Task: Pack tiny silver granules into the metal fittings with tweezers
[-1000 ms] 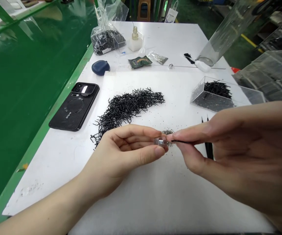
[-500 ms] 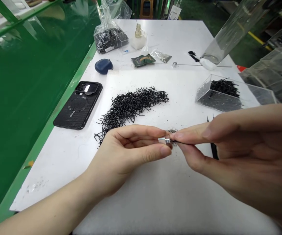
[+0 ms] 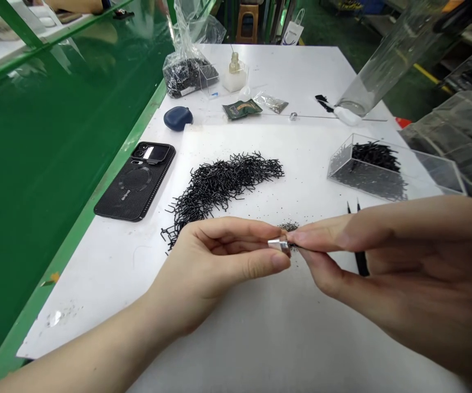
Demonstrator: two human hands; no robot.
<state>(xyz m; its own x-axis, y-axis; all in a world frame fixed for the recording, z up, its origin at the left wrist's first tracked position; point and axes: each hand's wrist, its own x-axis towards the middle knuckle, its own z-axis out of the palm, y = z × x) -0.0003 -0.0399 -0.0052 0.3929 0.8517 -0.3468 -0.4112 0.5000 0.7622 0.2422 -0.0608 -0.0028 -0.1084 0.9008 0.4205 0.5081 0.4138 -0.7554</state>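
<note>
My left hand (image 3: 219, 265) pinches a small shiny metal fitting (image 3: 277, 245) between thumb and forefinger. From the right, my right hand (image 3: 383, 262) meets it, thumb and fingertips closed on a thin black piece (image 3: 295, 246), mostly hidden, whose end is at the fitting. Black tweezers (image 3: 361, 263) show behind my right hand, points upward; I cannot tell whether the hand holds them. Beyond my left hand spreads a curved pile of short bent black pieces (image 3: 223, 183). Tiny dark specks (image 3: 288, 226) lie just behind my fingertips.
A black phone (image 3: 131, 183) and a dark blue case (image 3: 177, 118) lie at the left. A clear box (image 3: 342, 164) of black pieces stands at the right, near a tall clear cylinder (image 3: 377, 65). Behind are a green packet (image 3: 242, 109), a small bottle (image 3: 234, 76) and a plastic bag (image 3: 184, 71).
The whole view has shifted slightly, so the table and objects sit a little lower. Both hands keep their pinch at the metal fitting, which looks slightly turned.
</note>
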